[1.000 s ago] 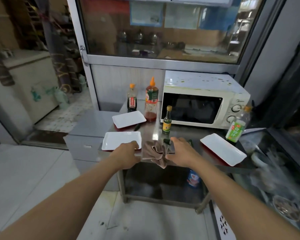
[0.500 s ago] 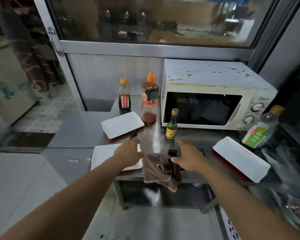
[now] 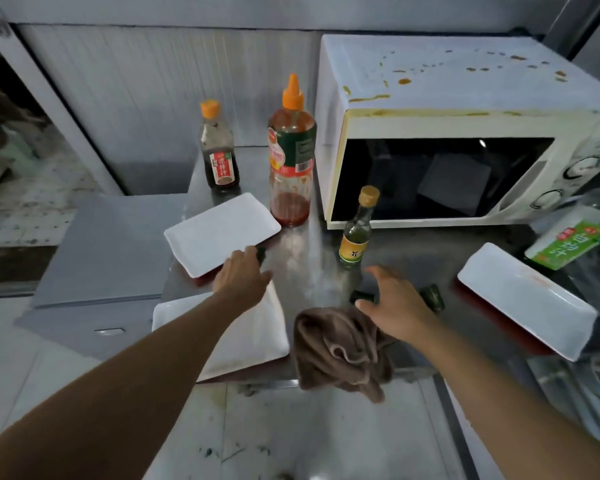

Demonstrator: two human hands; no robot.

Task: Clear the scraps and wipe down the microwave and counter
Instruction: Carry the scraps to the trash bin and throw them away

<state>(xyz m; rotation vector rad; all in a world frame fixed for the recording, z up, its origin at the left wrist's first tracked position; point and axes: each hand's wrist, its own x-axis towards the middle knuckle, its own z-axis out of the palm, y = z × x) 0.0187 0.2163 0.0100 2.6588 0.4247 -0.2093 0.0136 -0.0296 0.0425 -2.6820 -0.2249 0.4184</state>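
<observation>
Steel work corner against a ribbed metal wall

A pale corrugated panel (image 3: 146, 98) runs behind the tabletop (image 3: 305, 258), topped by a plain grey ledge (image 3: 187, 10). The tabletop is brushed steel and reflects soft, even light. To its left sits a lower grey metal cabinet (image 3: 111, 251) with a small recessed handle on its front. A white slanted door frame (image 3: 59, 109) stands at the far left, and beyond it lies a speckled, worn floor (image 3: 25, 206). Below the tabletop's front edge, light floor tiles (image 3: 291, 431) carry dark scuffs and small stains.
</observation>
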